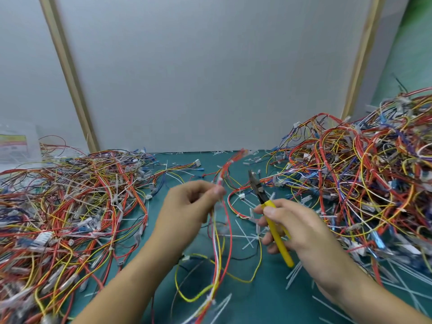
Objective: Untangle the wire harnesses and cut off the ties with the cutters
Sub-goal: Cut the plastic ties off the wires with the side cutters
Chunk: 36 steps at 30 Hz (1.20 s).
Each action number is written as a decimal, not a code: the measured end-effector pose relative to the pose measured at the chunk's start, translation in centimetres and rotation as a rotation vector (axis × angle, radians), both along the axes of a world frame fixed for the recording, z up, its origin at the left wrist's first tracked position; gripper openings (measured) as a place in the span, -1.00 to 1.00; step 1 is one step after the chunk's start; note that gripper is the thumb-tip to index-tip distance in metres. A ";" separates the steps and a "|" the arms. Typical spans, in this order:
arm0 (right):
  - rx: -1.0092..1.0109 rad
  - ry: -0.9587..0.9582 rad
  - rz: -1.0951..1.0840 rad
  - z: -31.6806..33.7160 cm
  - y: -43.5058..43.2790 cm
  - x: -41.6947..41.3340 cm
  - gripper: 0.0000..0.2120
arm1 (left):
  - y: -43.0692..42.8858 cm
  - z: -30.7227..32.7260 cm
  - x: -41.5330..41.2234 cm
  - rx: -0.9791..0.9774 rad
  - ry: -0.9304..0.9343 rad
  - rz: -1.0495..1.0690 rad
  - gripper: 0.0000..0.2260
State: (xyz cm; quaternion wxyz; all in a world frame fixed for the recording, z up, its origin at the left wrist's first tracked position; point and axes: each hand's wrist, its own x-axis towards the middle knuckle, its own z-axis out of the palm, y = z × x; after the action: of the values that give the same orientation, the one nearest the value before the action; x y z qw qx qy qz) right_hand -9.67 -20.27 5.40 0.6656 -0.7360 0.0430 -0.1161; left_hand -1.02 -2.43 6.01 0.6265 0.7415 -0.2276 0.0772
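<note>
yellow-handled cutters (268, 206): one; wire piles: two; hands: two.

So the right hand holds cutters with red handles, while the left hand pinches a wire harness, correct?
No: in the head view the cutters in the right hand have yellow handles, not red. The left hand does pinch a wire harness.

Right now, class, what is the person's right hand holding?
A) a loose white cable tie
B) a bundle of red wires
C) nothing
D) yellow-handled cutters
D: the right hand grips the yellow-handled cutters, while the left hand pinches the wire harness.
</note>
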 end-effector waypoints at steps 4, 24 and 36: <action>-0.529 0.028 -0.013 -0.3 -0.7 -0.4 -0.72 | 1.0 0.5 0.9 -0.319 0.072 0.157 -0.82; -0.726 -0.114 -0.214 0.0 -1.3 -0.4 -0.75 | 0.6 0.7 -0.9 0.355 -0.368 0.102 -0.72; -0.581 -0.161 -0.298 0.1 -2.4 0.3 -0.68 | 0.2 0.4 -2.3 0.812 -0.389 -0.631 -0.52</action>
State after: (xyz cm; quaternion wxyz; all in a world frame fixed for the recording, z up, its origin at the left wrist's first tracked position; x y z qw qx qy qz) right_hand -9.34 -22.67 5.49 0.4049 -0.8691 0.0623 -0.2772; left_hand -3.36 -2.26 6.44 0.2293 0.7913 -0.5621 -0.0727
